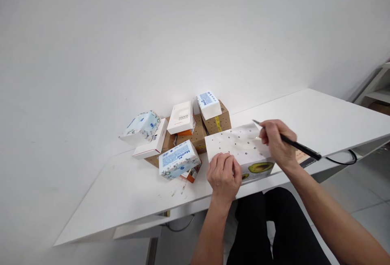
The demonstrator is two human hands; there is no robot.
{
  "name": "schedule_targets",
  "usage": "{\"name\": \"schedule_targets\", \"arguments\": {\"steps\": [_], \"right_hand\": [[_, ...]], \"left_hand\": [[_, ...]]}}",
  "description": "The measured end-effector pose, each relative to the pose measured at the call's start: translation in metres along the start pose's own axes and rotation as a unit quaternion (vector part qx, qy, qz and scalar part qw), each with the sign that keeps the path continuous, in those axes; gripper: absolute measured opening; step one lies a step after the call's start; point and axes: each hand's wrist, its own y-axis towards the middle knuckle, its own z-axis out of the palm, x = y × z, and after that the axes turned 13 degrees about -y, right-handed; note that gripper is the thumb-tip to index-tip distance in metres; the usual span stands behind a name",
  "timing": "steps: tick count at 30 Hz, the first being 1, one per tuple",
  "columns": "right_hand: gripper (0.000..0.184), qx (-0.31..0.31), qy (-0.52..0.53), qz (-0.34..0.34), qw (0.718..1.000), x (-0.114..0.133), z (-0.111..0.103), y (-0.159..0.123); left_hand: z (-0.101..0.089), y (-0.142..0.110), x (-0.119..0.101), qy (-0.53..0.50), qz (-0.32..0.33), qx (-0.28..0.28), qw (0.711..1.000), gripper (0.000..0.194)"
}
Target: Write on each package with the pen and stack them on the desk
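Observation:
A white box with small holes on top and an avocado picture on its front side lies on the white table before me. My left hand presses down on the box's near left corner. My right hand grips a thin black tool like a pen, its metal tip resting at the box's far right top edge.
A heap of packages sits behind the box: brown cardboard boxes, a white box, blue-and-white tissue packs, a floral pack. Crumbs lie near the table's front edge. A black cable hangs at right. White wall behind.

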Motion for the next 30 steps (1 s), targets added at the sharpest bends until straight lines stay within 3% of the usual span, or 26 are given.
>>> {"name": "schedule_targets", "arguments": {"steps": [2,4,7,9,11,13,15,18,20,24,26,30], "right_hand": [[0.024,-0.076,-0.023,0.013,0.997,-0.020,-0.012,0.002],[0.022,-0.095,-0.095,0.015,0.991,-0.049,-0.025,0.001],[0.029,0.006,-0.264,-0.062,0.962,-0.097,-0.040,-0.006],[0.034,0.129,-0.379,-0.135,0.906,-0.121,-0.043,-0.012],[0.040,0.237,-0.474,-0.177,0.829,-0.134,-0.039,-0.018],[0.039,0.305,-0.533,-0.182,0.768,-0.137,-0.029,-0.022],[0.035,0.328,-0.557,-0.171,0.743,-0.134,-0.018,-0.023],[0.034,0.329,-0.560,-0.160,0.744,-0.131,-0.012,-0.022],[0.038,0.298,-0.570,-0.135,0.754,-0.133,-0.020,-0.020],[0.060,0.173,-0.621,0.045,0.763,-0.149,-0.057,-0.020],[0.066,0.179,-0.615,0.105,0.760,-0.156,-0.074,-0.023],[0.050,0.209,-0.594,0.086,0.772,-0.157,-0.085,-0.033]], "left_hand": [[0.000,0.002,0.003,0.001,-0.004,0.007,1.000,0.010],[0.001,0.005,0.007,0.006,-0.008,0.009,1.000,0.009],[0.004,0.008,0.013,0.019,-0.014,0.006,1.000,0.010],[0.006,0.010,0.016,0.026,-0.013,0.001,1.000,0.010],[0.008,0.010,0.017,0.031,-0.008,-0.004,0.999,0.011],[0.008,0.010,0.018,0.033,-0.005,-0.005,0.999,0.011],[0.007,0.010,0.017,0.032,-0.003,-0.001,0.999,0.011],[0.007,0.010,0.018,0.030,-0.005,0.005,1.000,0.010],[0.007,0.009,0.018,0.033,-0.006,0.005,0.999,0.009],[0.009,0.009,0.019,0.042,0.000,-0.006,0.999,0.009],[0.010,0.009,0.019,0.041,0.002,-0.008,0.999,0.009],[0.009,0.009,0.019,0.043,0.008,-0.010,0.999,0.008]]}}
